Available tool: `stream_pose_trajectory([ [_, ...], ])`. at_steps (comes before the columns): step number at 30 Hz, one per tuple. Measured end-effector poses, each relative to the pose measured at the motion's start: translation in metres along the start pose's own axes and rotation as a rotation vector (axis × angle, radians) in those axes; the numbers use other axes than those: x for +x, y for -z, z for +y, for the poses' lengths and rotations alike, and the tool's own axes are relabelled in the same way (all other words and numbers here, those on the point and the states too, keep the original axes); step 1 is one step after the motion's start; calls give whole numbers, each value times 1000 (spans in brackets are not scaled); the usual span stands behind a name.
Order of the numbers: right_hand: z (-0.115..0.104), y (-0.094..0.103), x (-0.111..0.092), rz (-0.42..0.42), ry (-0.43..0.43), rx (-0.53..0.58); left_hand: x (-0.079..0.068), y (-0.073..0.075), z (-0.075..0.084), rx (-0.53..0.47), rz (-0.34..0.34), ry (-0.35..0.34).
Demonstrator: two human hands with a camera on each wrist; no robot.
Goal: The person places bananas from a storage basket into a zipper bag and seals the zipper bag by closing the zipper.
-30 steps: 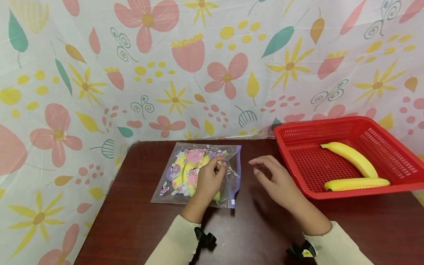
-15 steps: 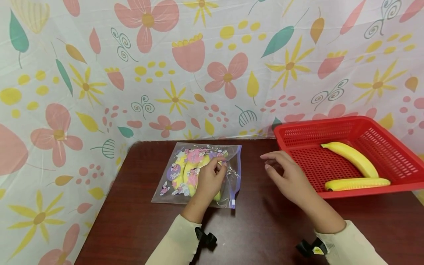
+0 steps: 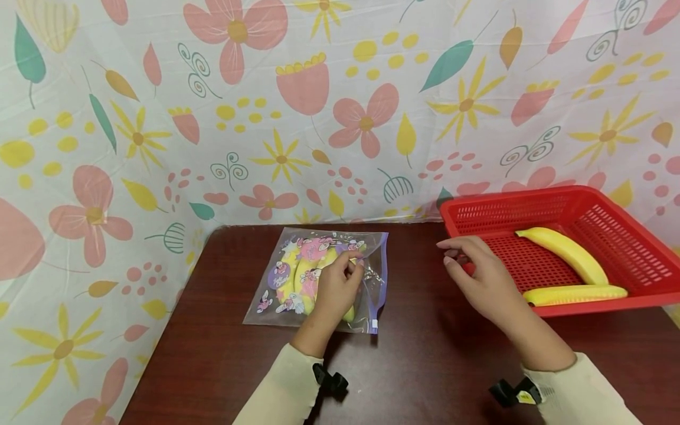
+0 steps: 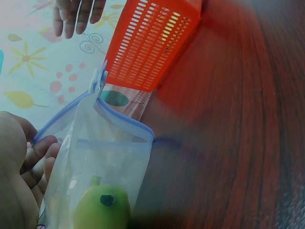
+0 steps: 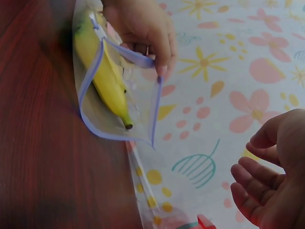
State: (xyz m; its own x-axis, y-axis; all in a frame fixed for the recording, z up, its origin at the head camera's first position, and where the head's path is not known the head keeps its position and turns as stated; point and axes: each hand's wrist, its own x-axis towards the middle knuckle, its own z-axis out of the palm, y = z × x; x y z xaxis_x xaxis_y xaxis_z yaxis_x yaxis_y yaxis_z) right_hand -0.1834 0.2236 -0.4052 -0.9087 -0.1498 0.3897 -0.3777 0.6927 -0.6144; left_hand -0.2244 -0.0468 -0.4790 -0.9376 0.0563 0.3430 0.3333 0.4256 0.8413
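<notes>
A clear zip bag (image 3: pixel 260 310) with cartoon prints and a purple zip edge lies on the table, yellow bananas (image 5: pixel 107 88) inside it. My left hand (image 3: pixel 337 286) pinches the bag's upper layer near its mouth. In the right wrist view the mouth gapes open, and a banana stem points out towards it. My right hand (image 3: pixel 486 286) hovers to the right of the bag, beside the basket's left wall, its fingers loosely bent and holding nothing. A red plastic basket (image 3: pixel 584 195) holds a curved banana (image 3: pixel 565 254) and another banana (image 3: pixel 576 294) lying along its front side.
The dark wooden table (image 3: pixel 404 366) carries the bag and the basket. Behind it and at its left hangs a flower-printed cloth (image 3: pixel 366 171). A white zip slider (image 3: pixel 374 323) sits at the bag's near corner.
My right hand has moved to the right, away from the bag and up to the basket's left side. My left hand and the bag stay where they were.
</notes>
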Motion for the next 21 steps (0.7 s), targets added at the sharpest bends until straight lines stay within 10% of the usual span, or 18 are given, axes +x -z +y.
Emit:
stream_pose_trajectory([
  [21, 25, 34, -6, -13, -110, -64, 0, 0, 1, 2, 1, 11],
])
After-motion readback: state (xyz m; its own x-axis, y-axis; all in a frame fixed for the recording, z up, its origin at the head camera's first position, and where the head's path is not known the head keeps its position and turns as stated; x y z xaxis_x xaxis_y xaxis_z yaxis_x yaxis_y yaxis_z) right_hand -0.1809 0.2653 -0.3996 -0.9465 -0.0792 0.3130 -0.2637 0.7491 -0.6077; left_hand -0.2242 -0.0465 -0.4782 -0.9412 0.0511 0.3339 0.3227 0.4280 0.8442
